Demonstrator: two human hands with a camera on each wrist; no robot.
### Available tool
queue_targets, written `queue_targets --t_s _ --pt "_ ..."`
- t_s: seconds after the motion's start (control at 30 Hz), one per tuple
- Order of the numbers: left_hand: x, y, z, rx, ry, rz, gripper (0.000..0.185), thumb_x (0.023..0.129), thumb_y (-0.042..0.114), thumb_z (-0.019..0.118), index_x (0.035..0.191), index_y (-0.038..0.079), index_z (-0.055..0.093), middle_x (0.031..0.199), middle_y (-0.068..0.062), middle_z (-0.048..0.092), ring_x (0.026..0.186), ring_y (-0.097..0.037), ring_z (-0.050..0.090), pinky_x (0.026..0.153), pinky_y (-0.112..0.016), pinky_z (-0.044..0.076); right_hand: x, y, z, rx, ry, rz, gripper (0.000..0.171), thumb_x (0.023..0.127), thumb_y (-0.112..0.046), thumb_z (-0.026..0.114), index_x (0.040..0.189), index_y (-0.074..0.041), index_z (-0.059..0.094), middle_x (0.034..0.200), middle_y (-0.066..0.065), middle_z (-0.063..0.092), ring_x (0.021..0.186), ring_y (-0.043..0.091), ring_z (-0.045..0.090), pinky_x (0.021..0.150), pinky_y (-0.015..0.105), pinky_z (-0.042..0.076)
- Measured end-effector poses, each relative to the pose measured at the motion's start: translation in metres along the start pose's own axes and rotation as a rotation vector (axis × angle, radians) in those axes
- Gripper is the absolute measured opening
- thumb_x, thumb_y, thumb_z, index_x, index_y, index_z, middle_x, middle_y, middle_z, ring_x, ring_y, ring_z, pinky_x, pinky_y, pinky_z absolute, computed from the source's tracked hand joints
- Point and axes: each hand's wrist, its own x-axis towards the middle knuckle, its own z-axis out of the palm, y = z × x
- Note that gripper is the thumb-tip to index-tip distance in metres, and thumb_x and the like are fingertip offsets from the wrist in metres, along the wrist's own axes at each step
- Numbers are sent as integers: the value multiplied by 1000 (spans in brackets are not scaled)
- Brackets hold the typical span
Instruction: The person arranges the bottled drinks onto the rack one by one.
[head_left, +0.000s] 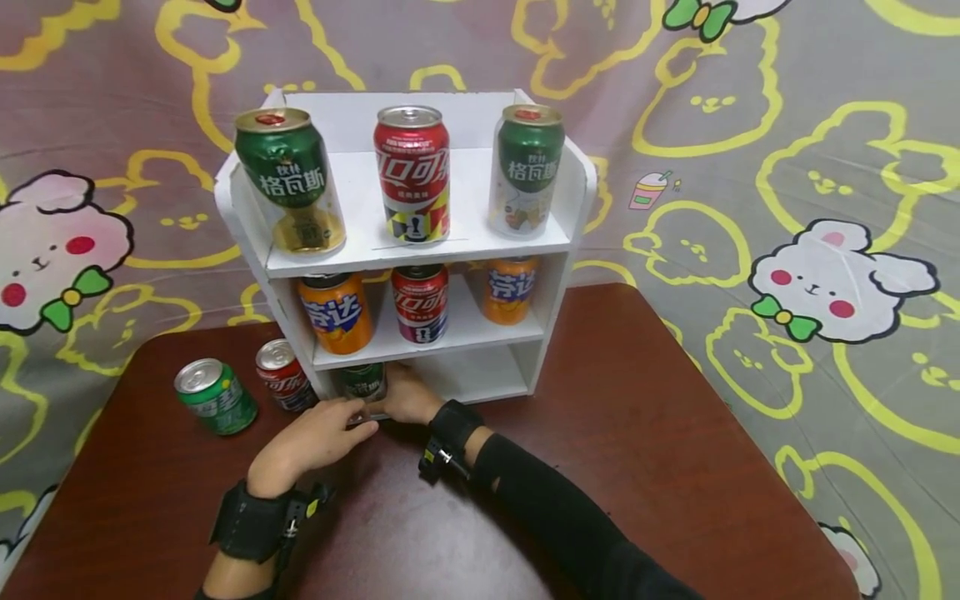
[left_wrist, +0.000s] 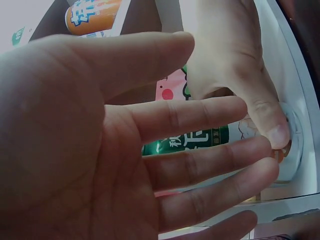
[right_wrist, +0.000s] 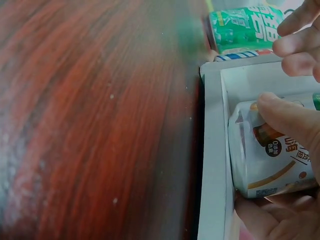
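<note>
A small white three-tier shelf (head_left: pixel 555 242) of flat matte board stands on a glossy red-brown wood-grain table (head_left: pixel 660 467). In the shelf's bottom tier, at its left end, sits a green-and-white can (head_left: pixel 362 381), a smooth printed metal cylinder. The right hand (head_left: pixel 405 398) grips this can, thumb and fingers curled round its body; the right wrist view shows the thumb pressed on the can's pale lower half, inside the shelf's white wall. The left hand (head_left: pixel 315 437) lies just in front of the shelf with its fingers straight and spread, holding nothing; whether the fingertips touch the can cannot be told.

On the top tier stand two green cans with a red can (head_left: pixel 412 173) between them; on the middle tier, two orange cans flank another red one. Left of the shelf, on the table, stand a bright green can (head_left: pixel 215 397) and a red can (head_left: pixel 284 376), silver lids shiny. A soft cloth (head_left: pixel 787 167) with yellow outlines and cartoon sheep hangs behind.
</note>
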Motion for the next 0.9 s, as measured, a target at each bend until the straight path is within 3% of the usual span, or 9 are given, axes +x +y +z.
queue_targets --t_s 0.3,0.47,0.57,0.7,0.9 --pt "-1 -2 1 -3 10 4 35 94 31 59 114 2 62 104 -11 64 95 -28 61 79 -46 48 2 -3 4 2 27 9 88 73 -33 82 144 -11 35 133 4 52 119 13 48 100 22 35" --pt "-1 -2 1 -9 8 -2 37 94 31 58 115 1 62 106 -11 64 97 -29 60 82 -48 48 -3 -1 -5 35 -17 3 87 74 -36 81 144 -10 34 135 6 50 120 14 48 100 23 35" --pt "-1 -2 1 2 8 -12 37 94 32 58 115 1 61 104 -11 64 96 -29 60 82 -48 47 -11 1 -23 -45 -75 -6 78 81 -39 74 143 -9 36 136 8 50 121 18 48 99 26 38" --pt "-1 0 -1 30 -1 -50 44 94 34 57 121 -2 59 110 -17 62 102 -34 58 86 -51 45 -24 10 -47 -230 -139 -61 59 90 -36 64 138 -7 46 132 7 54 118 21 51 96 28 41" --pt "-4 4 -1 52 -10 -97 48 94 35 58 124 -3 58 118 -25 56 109 -41 53 89 -55 42 -49 24 -78 -314 -172 -103 46 93 -34 59 126 -3 58 124 8 60 112 22 56 96 30 42"
